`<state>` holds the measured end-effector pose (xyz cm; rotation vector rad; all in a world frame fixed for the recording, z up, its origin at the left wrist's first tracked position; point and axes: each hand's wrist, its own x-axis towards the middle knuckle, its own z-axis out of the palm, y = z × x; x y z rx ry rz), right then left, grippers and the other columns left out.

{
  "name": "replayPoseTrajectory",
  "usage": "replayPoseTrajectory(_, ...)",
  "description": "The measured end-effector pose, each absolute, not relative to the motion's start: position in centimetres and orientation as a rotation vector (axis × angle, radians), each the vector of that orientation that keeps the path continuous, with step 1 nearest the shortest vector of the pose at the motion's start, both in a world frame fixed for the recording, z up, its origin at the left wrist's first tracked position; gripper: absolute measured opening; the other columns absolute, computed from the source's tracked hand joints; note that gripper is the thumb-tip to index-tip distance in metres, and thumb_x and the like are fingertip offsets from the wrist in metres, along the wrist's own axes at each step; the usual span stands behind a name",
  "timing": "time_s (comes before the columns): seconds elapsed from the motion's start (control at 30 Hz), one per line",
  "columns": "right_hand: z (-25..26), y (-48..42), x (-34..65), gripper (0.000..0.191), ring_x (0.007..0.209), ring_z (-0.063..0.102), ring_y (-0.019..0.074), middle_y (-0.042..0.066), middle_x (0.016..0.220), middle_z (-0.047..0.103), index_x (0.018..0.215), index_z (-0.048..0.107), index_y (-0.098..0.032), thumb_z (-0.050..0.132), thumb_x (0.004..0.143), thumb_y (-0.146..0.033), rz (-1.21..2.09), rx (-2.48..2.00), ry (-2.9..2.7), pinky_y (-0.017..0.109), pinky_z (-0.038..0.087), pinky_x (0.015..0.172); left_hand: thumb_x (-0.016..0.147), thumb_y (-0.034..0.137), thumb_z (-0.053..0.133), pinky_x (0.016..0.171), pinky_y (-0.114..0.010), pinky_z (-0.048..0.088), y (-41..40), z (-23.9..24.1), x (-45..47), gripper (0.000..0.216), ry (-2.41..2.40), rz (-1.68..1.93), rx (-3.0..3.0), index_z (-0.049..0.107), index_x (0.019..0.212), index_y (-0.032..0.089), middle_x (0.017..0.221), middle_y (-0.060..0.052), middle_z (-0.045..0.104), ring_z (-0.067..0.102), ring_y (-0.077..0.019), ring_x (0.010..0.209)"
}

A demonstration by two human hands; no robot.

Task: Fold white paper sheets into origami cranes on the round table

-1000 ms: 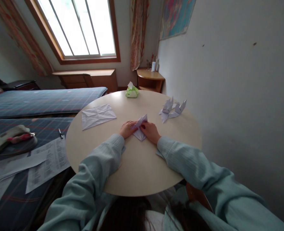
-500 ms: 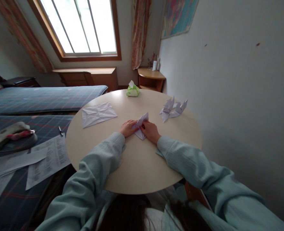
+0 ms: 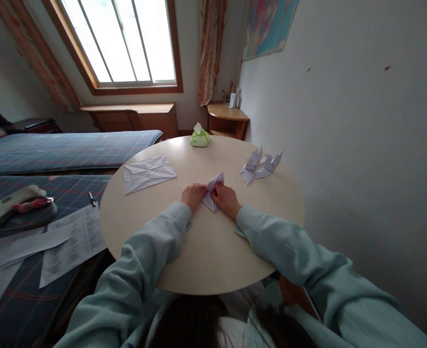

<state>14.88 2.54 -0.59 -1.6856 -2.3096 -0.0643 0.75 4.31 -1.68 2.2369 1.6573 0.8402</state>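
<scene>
A small white folded paper piece (image 3: 212, 193) lies on the round beige table (image 3: 206, 246), one flap raised. My left hand (image 3: 192, 195) presses its left side with fingers curled onto the paper. My right hand (image 3: 227, 199) holds its right side, fingers pinched on the fold. Both light-blue sleeves rest on the tabletop.
A creased flat sheet (image 3: 147, 172) lies at the table's left. Finished folded paper figures (image 3: 260, 164) stand at the right near the wall. A green tissue pack (image 3: 199, 137) sits at the far edge. Printed papers (image 3: 66, 241), a pen (image 3: 92, 198) and a pouch (image 3: 16, 208) lie on the bed at left.
Both hands have drawn slightly closer together on the folded paper, the left hand's fingers curling in. The view shifted a little; nothing else moved.
</scene>
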Motion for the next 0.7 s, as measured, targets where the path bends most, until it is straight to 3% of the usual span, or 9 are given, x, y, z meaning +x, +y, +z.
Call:
replayPoseTrajectory(0.17,-0.47,2.45,14.87,0.023,0.083,0.057,0.0195,0.010,0.098,0.059,0.090,0.053,-0.014,0.035,0.085,-0.027,-0.071,-1.694,-2.329,0.026,0.038,0.064,0.069,0.035,0.057,0.071,-0.026,0.043,4.34,-1.50,1.48,0.020,1.850,0.889,2.038,0.069,0.079,0.021,0.080,-0.005,0.068,0.061,-0.0191,0.078)
replayPoseTrajectory(0.47,-0.09,2.19,14.80,0.023,0.083,0.056,0.0190,0.010,0.099,0.058,0.091,0.050,-0.015,0.032,0.086,-0.027,-0.041,-1.709,-2.341,0.026,0.038,0.064,0.064,0.032,0.063,0.061,-0.024,0.043,4.65,-1.41,1.31,0.014,1.827,0.959,1.929,0.065,0.066,0.018,0.066,-0.002,0.065,0.058,-0.0147,0.064)
replayPoseTrajectory(0.57,-0.02,2.30,14.66,0.022,0.081,0.057,0.0196,0.011,0.096,0.058,0.097,0.046,-0.013,0.033,0.085,-0.027,-0.022,-1.776,-2.299,0.027,0.038,0.064,0.062,0.026,0.064,0.063,-0.023,0.044,4.83,-1.67,1.09,0.019,1.724,1.020,1.922,0.062,0.078,0.016,0.076,-0.002,0.065,0.057,-0.0128,0.066)
replayPoseTrajectory(0.7,0.04,2.22,15.02,0.022,0.079,0.056,0.0186,0.010,0.092,0.058,0.098,0.044,-0.012,0.038,0.083,-0.026,0.005,-1.756,-2.286,0.026,0.038,0.065,0.063,0.015,0.062,0.078,-0.026,0.044,5.16,-2.06,0.68,0.041,1.509,1.059,2.048,0.053,0.103,0.018,0.099,-0.003,0.061,0.057,-0.0127,0.082)
